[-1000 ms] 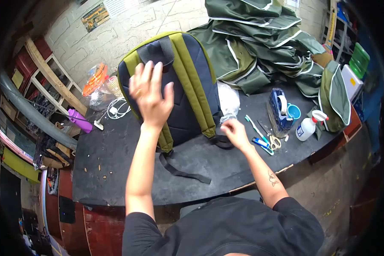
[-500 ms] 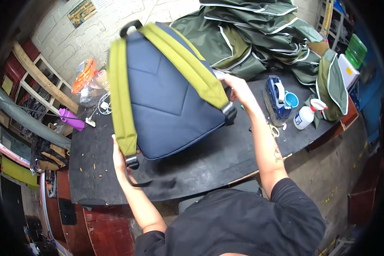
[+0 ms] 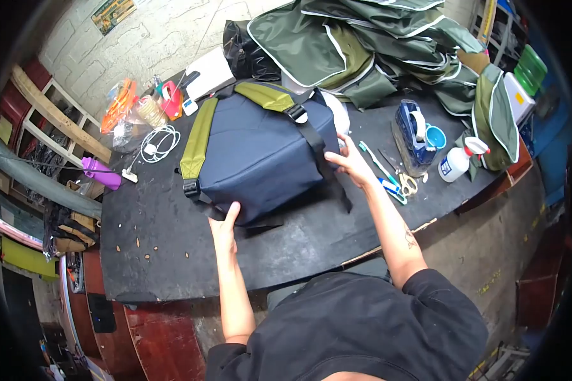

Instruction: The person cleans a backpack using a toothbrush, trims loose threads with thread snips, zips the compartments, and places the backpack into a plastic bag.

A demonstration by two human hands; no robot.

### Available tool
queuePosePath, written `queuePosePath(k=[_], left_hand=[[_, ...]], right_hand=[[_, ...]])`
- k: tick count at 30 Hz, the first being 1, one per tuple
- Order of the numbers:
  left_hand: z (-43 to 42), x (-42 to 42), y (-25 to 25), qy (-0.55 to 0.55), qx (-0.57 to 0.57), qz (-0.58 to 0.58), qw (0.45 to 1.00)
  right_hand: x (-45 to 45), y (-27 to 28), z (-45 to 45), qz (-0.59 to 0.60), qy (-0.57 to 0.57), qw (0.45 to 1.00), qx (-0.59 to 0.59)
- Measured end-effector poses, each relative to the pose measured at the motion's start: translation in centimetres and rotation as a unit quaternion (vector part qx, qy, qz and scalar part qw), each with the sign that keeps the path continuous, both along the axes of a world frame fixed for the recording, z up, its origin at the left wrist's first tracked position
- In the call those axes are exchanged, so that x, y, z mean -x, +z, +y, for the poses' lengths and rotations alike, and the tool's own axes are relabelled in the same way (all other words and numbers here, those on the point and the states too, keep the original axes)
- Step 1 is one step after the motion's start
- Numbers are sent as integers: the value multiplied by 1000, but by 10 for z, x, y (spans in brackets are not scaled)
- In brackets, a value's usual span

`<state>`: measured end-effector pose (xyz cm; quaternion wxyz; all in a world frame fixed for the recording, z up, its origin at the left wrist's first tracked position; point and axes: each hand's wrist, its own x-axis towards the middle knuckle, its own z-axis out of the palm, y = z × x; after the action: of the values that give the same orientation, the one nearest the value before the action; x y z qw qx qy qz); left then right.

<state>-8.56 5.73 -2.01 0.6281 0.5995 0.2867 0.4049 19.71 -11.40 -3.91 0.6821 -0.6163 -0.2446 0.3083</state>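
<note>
Since half a sec ago, the backpack (image 3: 270, 168) has tipped back, so its flat blue bottom now faces the person & its top points to the far edge of the surface (image 3: 165, 270). L hand (image 3: 225, 227) has slid over to the right, & R hand (image 3: 353, 164) has come a bit closer to the near edge.

L hand is clamped on the backpack's low left corner, thumb up on the blue cloth, other fingers hidden below. R hand is at the low right corner, thumb & 1st finger apart; can't tell if it grips. Backpack is mid-surface, btwn near & far edges; can't tell if its low side touches down. Its green straps (image 3: 199, 145) lie on the upper side w/ black buckles, & a black strap end hangs near R hand.

By the left edge is a purple bottle (image 3: 102, 174). Near the far left corner: a white cord (image 3: 171, 136) & orange stuff (image 3: 119, 109) in a clear bag. Green cloth pcs (image 3: 302, 47) w/ white trim heap up from the far edge to the far right corner. Toward the right edge: a toothbrush (image 3: 376, 164), scissors (image 3: 410, 185), a blue cup (image 3: 435, 137) & a spray bottle (image 3: 453, 165) w/ red on top.
</note>
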Motion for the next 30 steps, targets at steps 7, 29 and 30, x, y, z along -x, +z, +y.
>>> queuePosePath(k=[7, 29, 30], left_hand=[[37, 12, -62, 123, 6, 103, 987], [8, -4, -73, 242, -194, 314, 898], [4, -4, -61, 211, -160, 333, 905]], right_hand=[[10, -6, 12, -68, -131, 971, 188], [114, 115, 48, -647, 3, 748, -150], [119, 99, 54, -676, 33, 734, -58]])
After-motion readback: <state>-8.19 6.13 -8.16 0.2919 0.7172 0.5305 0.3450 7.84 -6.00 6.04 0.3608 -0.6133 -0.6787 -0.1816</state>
